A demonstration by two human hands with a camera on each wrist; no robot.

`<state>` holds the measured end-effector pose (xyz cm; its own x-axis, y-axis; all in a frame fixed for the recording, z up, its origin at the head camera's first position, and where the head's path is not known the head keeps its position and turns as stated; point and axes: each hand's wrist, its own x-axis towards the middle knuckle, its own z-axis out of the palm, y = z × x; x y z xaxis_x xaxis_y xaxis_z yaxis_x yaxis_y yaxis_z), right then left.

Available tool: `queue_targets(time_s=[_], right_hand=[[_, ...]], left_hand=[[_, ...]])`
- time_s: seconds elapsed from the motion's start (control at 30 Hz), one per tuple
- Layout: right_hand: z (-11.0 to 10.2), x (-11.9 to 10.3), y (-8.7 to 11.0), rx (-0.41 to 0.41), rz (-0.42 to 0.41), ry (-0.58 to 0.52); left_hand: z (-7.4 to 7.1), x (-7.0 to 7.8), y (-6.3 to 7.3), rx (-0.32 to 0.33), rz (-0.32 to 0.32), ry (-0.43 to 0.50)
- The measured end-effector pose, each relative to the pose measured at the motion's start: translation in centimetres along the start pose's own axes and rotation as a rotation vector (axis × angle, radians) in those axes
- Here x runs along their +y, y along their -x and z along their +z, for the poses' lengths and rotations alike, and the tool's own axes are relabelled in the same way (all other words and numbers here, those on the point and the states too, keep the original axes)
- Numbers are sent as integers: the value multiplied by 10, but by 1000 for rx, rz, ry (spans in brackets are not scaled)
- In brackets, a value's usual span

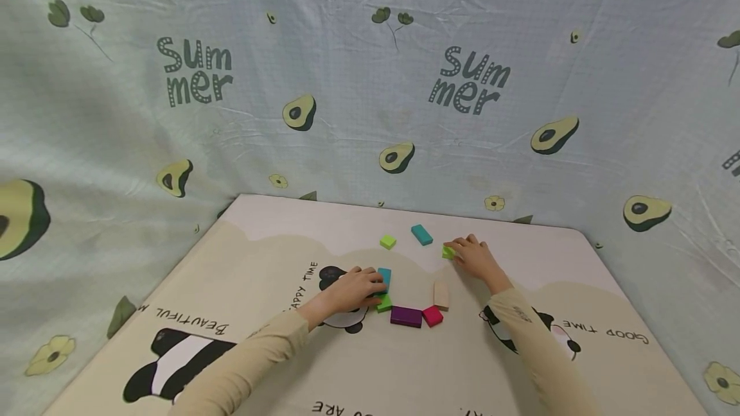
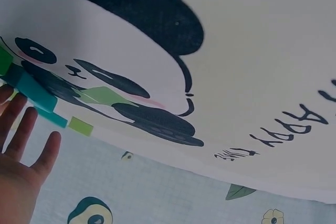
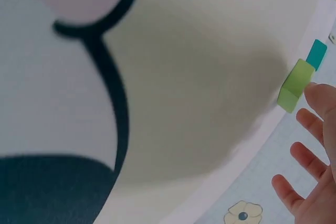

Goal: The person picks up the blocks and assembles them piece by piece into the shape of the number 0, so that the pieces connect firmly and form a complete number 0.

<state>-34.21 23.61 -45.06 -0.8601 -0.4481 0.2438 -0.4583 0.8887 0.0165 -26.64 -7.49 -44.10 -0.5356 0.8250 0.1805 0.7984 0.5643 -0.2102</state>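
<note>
A blue block (image 1: 384,278) lies lengthwise just beyond a green block (image 1: 384,303) on the tabletop. My left hand (image 1: 356,289) grips the blue block near its close end, with the thumb low beside the green block. In the left wrist view, the other fingers (image 2: 42,156) are spread out, and part of the grip is cut off at the frame's edge. Farther right, my right hand (image 1: 474,257) pinches a second green block (image 1: 448,252) at its fingertips. The right wrist view shows that green block (image 3: 295,85) against the foremost digit, the remaining fingers held apart from it.
A purple block (image 1: 406,316), a red block (image 1: 432,316) and a wooden block (image 1: 441,296) curve between the hands. Toward the back lie another green block (image 1: 388,242) and another blue block (image 1: 422,234). A patterned curtain (image 1: 347,165) hangs behind the panda-printed table (image 1: 277,217).
</note>
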Motion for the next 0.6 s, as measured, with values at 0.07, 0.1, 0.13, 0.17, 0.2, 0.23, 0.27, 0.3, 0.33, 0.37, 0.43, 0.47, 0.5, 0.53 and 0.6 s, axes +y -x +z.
queue_targets(time_s=[0.07, 0.1, 0.13, 0.17, 0.2, 0.23, 0.27, 0.3, 0.33, 0.37, 0.43, 0.47, 0.5, 0.53, 0.6], right_hand=[[0, -1, 0, -27, 4, -2], [0, -2, 0, -38, 6, -6], [-1, -2, 0, -44, 4, -5], [-1, -3, 0, -49, 2, -1], [-1, -3, 0, -51, 1, -1], [-1, -4, 0, -52, 0, 1], [-1, -4, 0, -53, 0, 2], [0, -4, 0, -54, 1, 3], [0, -4, 0, -53, -1, 7], [0, -4, 0, -52, -1, 9], [1, -4, -1, -50, -3, 13], [2, -4, -1, -49, -2, 12], [2, -4, -1, -48, -3, 11], [2, -4, -1, -47, -3, 11], [3, -4, -1, -44, -8, 14]], left_hand=[[0, 0, 0, -2, -3, 3], [0, 0, 0, -2, -4, 4], [0, 0, 0, 1, -3, 3], [0, 0, 0, 2, -3, 2], [1, 0, 0, 3, -2, 1], [1, 0, 0, 5, -2, 0], [1, 0, 0, 5, -1, 1], [1, 0, 0, 6, 0, 1], [2, 0, 0, 6, 1, 0], [2, 0, 0, 6, 1, 2], [2, 0, 1, 7, 0, 4], [3, 0, 1, 5, 0, 5], [3, 0, 1, 4, -1, 6], [3, 0, 1, 1, -1, 7], [3, 0, 0, -5, -4, 7]])
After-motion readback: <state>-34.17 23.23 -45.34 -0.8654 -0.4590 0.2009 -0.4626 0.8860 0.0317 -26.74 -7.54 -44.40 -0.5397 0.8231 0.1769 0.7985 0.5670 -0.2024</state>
